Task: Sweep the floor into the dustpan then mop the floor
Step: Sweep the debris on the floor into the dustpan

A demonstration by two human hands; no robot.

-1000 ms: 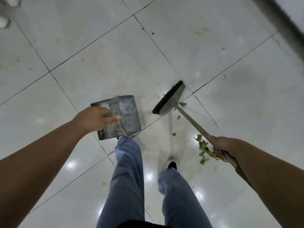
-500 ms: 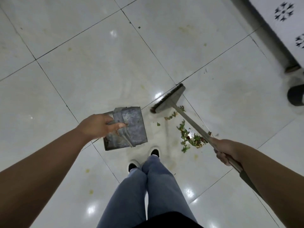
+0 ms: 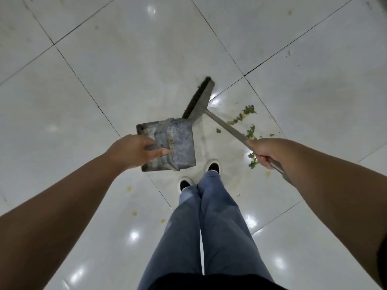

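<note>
My left hand (image 3: pixel 134 150) grips the handle of a grey metal dustpan (image 3: pixel 178 141), held above the white tiled floor (image 3: pixel 125 65) in front of my feet. My right hand (image 3: pixel 267 152) is wrapped round the grey handle of a broom (image 3: pixel 224 125). Its black-bristled head (image 3: pixel 199 99) sits on the floor just beyond the dustpan's far right corner. Green leaf scraps (image 3: pixel 248 120) lie scattered on the tile to the right of the broom handle, some partly hidden by my right hand.
My two feet in dark shoes with white soles (image 3: pixel 199 176) stand just below the dustpan, blue trousers above them. Small yellowish stains (image 3: pixel 134 213) dot the tiles to the lower left. Dark grout lines cross the floor.
The view has shifted as I stepped. The broom head has swung left and now lies against the dustpan's far corner. The leaf scraps now lie right of the handle.
</note>
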